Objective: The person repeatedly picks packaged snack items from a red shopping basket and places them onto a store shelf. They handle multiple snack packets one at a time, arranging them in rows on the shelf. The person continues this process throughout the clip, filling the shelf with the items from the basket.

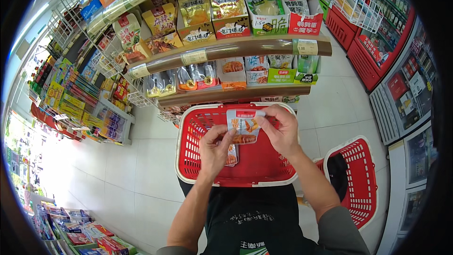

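Observation:
A small white snack pouch (pixel 244 127) with orange food pictures is held up over a red plastic shopping basket (pixel 258 164). My left hand (pixel 215 145) pinches the pouch's lower left edge between thumb and fingers. At its upper right side, my right hand (pixel 281 127) grips it the same way. Another snack pouch (pixel 231 156) lies in the basket below, partly hidden by my left hand and the held pouch. The basket has a white rim and stands close against my body, just in front of the shelves.
Beyond the basket rise brown-edged store shelves (pixel 226 49) with boxed snack pouches. A second red basket (pixel 359 184) stands at the right, with a dark item in it. Drink coolers (pixel 403 92) line the right side; wire racks (pixel 106 63) and other displays stand left.

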The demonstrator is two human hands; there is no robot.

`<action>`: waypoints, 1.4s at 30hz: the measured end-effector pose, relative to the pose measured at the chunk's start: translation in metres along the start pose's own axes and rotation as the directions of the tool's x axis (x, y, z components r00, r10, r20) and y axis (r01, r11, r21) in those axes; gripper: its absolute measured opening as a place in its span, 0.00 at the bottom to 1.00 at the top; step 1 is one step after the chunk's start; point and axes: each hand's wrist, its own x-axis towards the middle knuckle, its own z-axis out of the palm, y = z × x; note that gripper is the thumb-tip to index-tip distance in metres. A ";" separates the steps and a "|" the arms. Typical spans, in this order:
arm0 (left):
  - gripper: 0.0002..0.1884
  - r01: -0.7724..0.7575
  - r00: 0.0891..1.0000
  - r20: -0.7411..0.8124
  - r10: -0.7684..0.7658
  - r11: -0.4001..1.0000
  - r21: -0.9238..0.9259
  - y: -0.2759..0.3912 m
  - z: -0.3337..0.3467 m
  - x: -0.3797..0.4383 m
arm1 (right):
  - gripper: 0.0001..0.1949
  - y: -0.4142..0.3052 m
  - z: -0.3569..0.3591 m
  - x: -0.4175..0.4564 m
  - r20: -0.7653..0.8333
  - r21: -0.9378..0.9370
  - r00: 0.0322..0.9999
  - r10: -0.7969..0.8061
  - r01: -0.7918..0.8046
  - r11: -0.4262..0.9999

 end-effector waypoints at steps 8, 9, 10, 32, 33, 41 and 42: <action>0.09 0.235 0.918 -0.182 -0.351 0.854 -0.464 -0.018 0.020 -0.034 | 0.13 0.018 0.009 -0.075 0.197 0.188 0.855 0.480 -0.514 0.837; 0.09 0.267 0.906 -0.166 -0.388 0.831 -0.489 -0.017 0.018 -0.035 | 0.12 0.020 0.008 -0.081 0.224 0.207 0.825 0.519 -0.561 0.802; 0.10 0.312 0.899 -0.120 -0.421 0.808 -0.501 -0.026 0.015 -0.038 | 0.11 0.023 0.010 -0.084 0.194 0.267 0.828 0.526 -0.560 0.784; 0.42 0.122 0.816 0.331 -0.473 0.702 0.702 -0.154 -0.085 0.016 | 0.07 0.175 0.088 -0.064 0.434 -0.210 0.424 0.795 -0.810 0.547; 0.43 0.031 0.792 0.380 -0.478 0.653 0.757 -0.161 -0.091 0.013 | 0.06 0.182 0.095 -0.068 0.440 -0.293 0.339 0.831 -0.821 0.490; 0.45 -0.086 0.439 0.477 -0.762 0.492 0.866 -0.188 -0.091 0.000 | 0.10 0.241 0.119 -0.116 0.360 -0.352 0.195 0.912 -0.877 0.327; 0.44 -0.141 0.437 0.499 -0.748 0.491 0.860 -0.195 -0.092 -0.001 | 0.11 0.244 0.122 -0.118 0.367 -0.343 0.197 0.909 -0.880 0.329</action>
